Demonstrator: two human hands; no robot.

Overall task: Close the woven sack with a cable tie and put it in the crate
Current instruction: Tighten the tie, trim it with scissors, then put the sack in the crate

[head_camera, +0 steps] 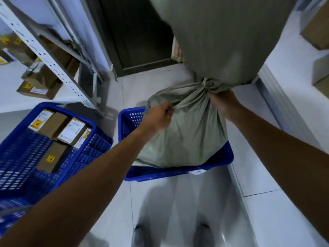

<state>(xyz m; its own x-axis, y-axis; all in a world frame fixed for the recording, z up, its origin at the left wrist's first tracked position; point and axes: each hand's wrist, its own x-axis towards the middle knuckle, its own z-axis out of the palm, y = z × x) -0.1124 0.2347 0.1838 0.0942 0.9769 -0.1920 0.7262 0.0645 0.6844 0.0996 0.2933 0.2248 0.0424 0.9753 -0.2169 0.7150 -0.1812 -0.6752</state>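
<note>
A grey-green woven sack sits inside a blue plastic crate on the floor ahead of me. Its neck is gathered and bound by a pale cable tie. Above the tie, the loose upper cloth of the sack spreads wide towards the top of the view. My left hand pinches a fold of the sack just below the neck. My right hand grips the bunched neck right under the tie.
A second blue crate with several cardboard boxes stands at the left. A white metal shelf rack with boxes rises behind it. A dark door is ahead, a white ledge with boxes at the right. My shoes are on the tiled floor.
</note>
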